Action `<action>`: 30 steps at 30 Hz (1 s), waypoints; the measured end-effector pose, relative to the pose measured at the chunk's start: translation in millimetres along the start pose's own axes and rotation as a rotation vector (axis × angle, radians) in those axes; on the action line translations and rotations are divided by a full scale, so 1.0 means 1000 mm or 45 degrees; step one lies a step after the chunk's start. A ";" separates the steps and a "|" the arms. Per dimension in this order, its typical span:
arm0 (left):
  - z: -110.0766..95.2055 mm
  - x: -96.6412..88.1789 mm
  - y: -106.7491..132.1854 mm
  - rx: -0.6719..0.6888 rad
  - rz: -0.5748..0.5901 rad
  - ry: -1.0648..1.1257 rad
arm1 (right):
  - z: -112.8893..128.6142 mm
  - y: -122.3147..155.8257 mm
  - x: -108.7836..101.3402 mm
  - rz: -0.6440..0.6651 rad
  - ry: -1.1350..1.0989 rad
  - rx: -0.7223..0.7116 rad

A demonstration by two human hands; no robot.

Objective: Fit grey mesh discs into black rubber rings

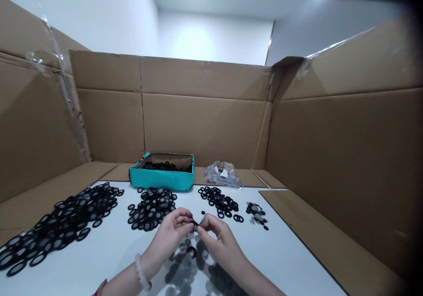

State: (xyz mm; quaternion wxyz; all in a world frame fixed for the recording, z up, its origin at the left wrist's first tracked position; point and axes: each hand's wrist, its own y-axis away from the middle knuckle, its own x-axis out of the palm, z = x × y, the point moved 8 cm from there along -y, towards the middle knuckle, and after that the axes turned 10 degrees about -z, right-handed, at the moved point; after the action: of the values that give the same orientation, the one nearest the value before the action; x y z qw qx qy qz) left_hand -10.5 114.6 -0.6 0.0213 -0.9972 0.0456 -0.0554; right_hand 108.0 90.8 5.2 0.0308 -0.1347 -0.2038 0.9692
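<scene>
My left hand (174, 229) and my right hand (218, 235) meet near the middle of the white table. Between their fingertips is a small black ring (194, 225), pinched from both sides. Whether a disc sits inside it is too small to tell. Below the hands lie loose discs (183, 269), some clear grey and some dark, partly covered by my right forearm. One black ring (191, 252) rests among them. To the left of my left hand is a pile of black rings with pale centres (150, 210). Beyond my right hand lie open black rings (220, 201).
A teal box (161, 180) holding black rings stands at the back, beside a clear plastic bag (223, 175). A long heap of black rings (66, 221) spreads along the left. A small cluster of discs (257, 212) lies at right. Cardboard walls (205, 120) enclose the table.
</scene>
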 end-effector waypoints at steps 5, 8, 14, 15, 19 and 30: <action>0.013 -0.002 0.001 -0.120 -0.014 0.118 | 0.000 0.000 0.005 0.069 -0.076 0.004; 0.011 0.000 -0.002 0.036 0.113 0.009 | 0.000 -0.002 0.005 0.084 -0.050 -0.028; -0.004 0.001 -0.001 0.399 0.200 -0.436 | -0.002 -0.003 0.007 0.143 0.067 -0.032; -0.004 0.001 -0.001 0.405 0.199 -0.470 | -0.001 -0.003 0.006 0.147 0.085 -0.046; -0.011 0.001 0.001 0.486 0.169 -0.574 | 0.006 0.000 0.000 0.096 0.131 -0.156; 0.013 0.004 -0.001 0.040 0.142 -0.129 | -0.005 -0.006 -0.001 0.068 0.153 -0.124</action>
State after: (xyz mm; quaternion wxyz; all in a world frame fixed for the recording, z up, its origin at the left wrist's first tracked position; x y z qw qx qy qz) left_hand -5.0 115.6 -13.3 0.0424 -0.9942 0.0992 -0.0042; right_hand 110.1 97.8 3.1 0.0105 -0.1993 -0.2450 0.9488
